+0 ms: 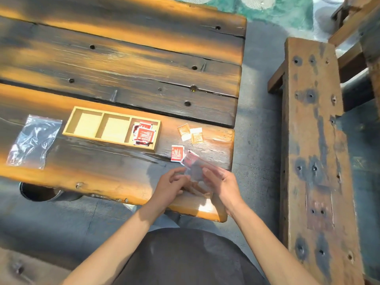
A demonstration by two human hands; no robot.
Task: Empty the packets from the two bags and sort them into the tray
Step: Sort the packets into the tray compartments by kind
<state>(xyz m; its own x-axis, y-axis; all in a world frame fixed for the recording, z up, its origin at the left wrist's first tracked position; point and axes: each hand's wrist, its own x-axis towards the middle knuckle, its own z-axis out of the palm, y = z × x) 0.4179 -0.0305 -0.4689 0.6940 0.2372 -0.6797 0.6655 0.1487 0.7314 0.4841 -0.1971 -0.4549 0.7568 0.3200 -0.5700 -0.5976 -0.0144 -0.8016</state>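
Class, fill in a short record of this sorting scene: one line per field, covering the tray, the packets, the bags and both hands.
tray: wooden three-compartment tray; right compartment holds red packets, the other two bare
loose packets: two tan packets and one red packet on the dark plank table
bags: clear zip bag flat, left of tray; second clear bag held
hands: left hand and right hand both grip the second bag

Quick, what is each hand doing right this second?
Left hand: fingers curled onto the clear plastic bag, holding it.
Right hand: gripping the same bag from the other side.
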